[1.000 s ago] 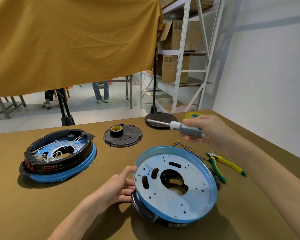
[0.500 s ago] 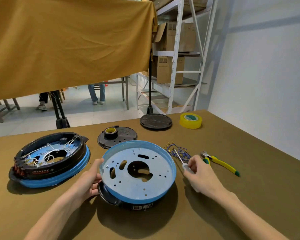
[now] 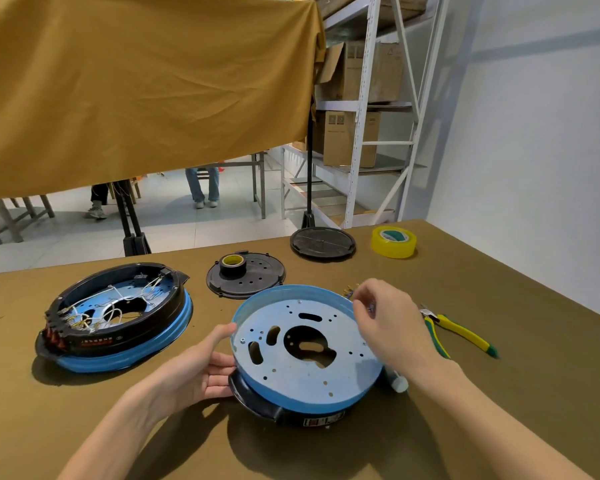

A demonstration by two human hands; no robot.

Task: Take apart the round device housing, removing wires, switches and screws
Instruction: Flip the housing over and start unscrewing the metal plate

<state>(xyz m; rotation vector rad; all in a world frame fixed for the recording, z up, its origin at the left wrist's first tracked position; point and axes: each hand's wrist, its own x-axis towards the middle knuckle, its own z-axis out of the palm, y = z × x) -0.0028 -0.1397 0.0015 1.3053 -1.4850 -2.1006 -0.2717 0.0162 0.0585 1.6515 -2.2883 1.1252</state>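
Screwdriver (image 3: pixel 399 382) now beneath right hand (image 3: pixel 390 327)

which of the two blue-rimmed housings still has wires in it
The housing on the left, untouched, with white wires looped across its inside. The housing between the hands shows only a bare perforated metal plate.

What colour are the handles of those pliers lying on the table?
Yellow and green; the pliers show in the head view, right of the right hand.

Blue-rimmed round housing (image 3: pixel 305 355), perforated metal plate up, on table
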